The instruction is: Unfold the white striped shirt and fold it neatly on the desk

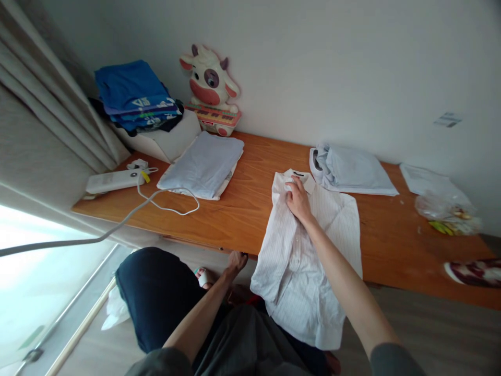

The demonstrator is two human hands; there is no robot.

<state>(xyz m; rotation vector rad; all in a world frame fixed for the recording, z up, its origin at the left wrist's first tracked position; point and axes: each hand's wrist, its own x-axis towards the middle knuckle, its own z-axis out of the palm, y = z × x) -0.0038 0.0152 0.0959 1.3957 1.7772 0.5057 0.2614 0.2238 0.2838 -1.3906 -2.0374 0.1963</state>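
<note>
Seen from above: right hand [298, 200] pressed down near the collar of a white pinstriped shirt [309, 250], fingers [290, 189] curled narrow and pinching the fabric just below the collar. Shirt spread flat on a wooden desk [242, 209], collar toward the wall, lower part spilling over the near edge and hanging down toward the lap. Left hand [236, 261] lower, at the desk's front edge just left of the hanging shirt, fingers hooked under the edge; impossible to tell whether holding anything. Behind the shirt, touching its collar end, a crumpled pale blue garment [352, 169]. Well to the left, a neatly folded light blue shirt [205, 164], and beyond it a white box [172, 141] topped with a stack of blue clothes [135, 96]. Against the wall, a toy cow keyboard [211, 91]. Near the desk's left end, a white power strip [113, 181], its cord [164, 201] looping across the wood and off the edge. At far right, a clear plastic bag [446, 209] of small items, with white paper [425, 179] behind it.
</note>
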